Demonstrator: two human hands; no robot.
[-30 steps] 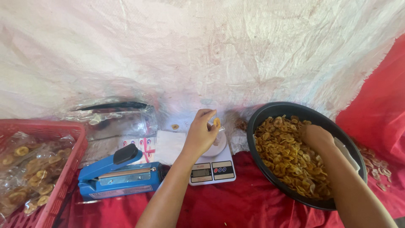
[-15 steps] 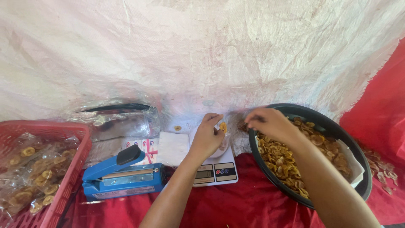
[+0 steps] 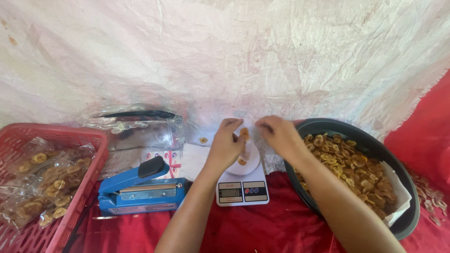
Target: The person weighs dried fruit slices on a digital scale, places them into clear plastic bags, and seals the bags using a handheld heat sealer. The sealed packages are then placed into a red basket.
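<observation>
Clear plastic bag (image 3: pixel 244 140) with few golden banana chips sitting on small white digital scale (image 3: pixel 242 180), left hand (image 3: pixel 227 145) pinching its mouth open. Right hand (image 3: pixel 277 133), a second ago in round black basin of chips (image 3: pixel 370 145), now arriving just beside left, fingers bunched; whether chips held, cannot tell. Filling continuing.

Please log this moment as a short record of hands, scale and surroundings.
left hand: holds open a clear bag over the scale
right hand: at the bag mouth, fingers pinched
bowl: dark, right of scale, full of chips
sealer: blue, left of scale
basket: red, far left, holds filled bags
cloth: red, under everything
</observation>
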